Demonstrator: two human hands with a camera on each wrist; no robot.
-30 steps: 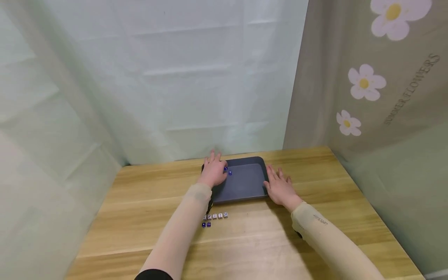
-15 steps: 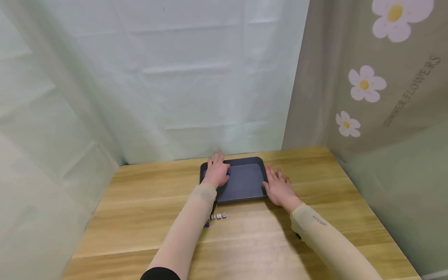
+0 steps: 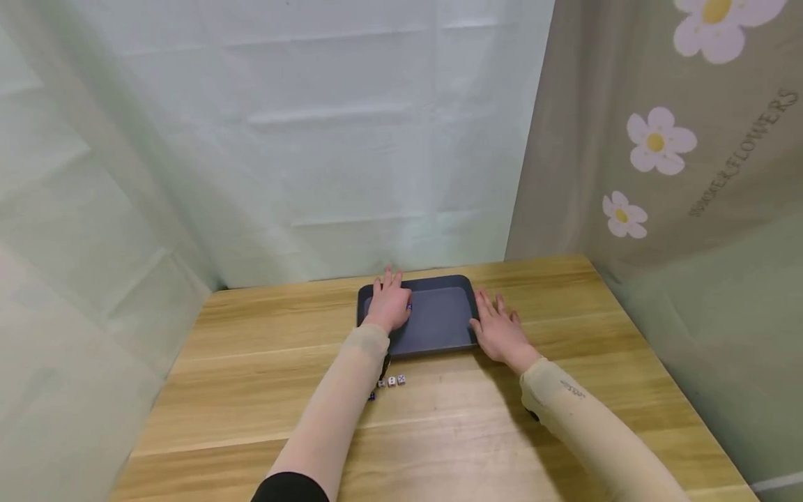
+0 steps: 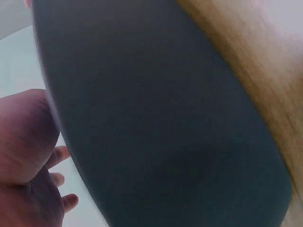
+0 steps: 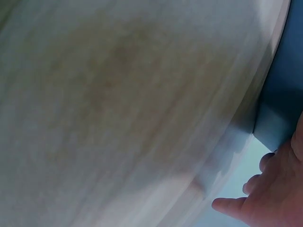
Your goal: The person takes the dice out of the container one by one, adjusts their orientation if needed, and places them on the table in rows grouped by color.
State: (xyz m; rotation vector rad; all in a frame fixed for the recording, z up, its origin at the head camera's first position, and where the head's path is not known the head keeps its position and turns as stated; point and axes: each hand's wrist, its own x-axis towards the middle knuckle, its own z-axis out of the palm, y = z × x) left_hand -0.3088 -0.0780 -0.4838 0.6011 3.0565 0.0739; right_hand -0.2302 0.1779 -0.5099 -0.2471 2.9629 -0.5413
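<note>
My left hand (image 3: 389,307) is over the left part of a dark grey tray (image 3: 439,341). Its thumb and index finger close on a small blue die (image 3: 410,307), mostly hidden by them, while the other fingers stretch toward the tray's far edge. My right hand (image 3: 498,335) lies along the tray's right side with straight fingers, touching its outer wall. In the left wrist view the tray's outer side (image 4: 156,109) fills the middle, hiding the left fingertips' grip. The right wrist view shows the right hand (image 5: 274,194) against the tray's corner (image 5: 279,109).
On the wooden table (image 3: 251,390), white dice (image 3: 392,381) stand in a row in front of the tray, with a blue die (image 3: 371,396) nearer. My left forearm hides part of them. Pale curtains (image 3: 351,139) hang behind and at the sides.
My left hand has shifted slightly right over the tray, and its fingers now cover most of the blue dice seen there earlier. The right hand stays at the tray's side.
</note>
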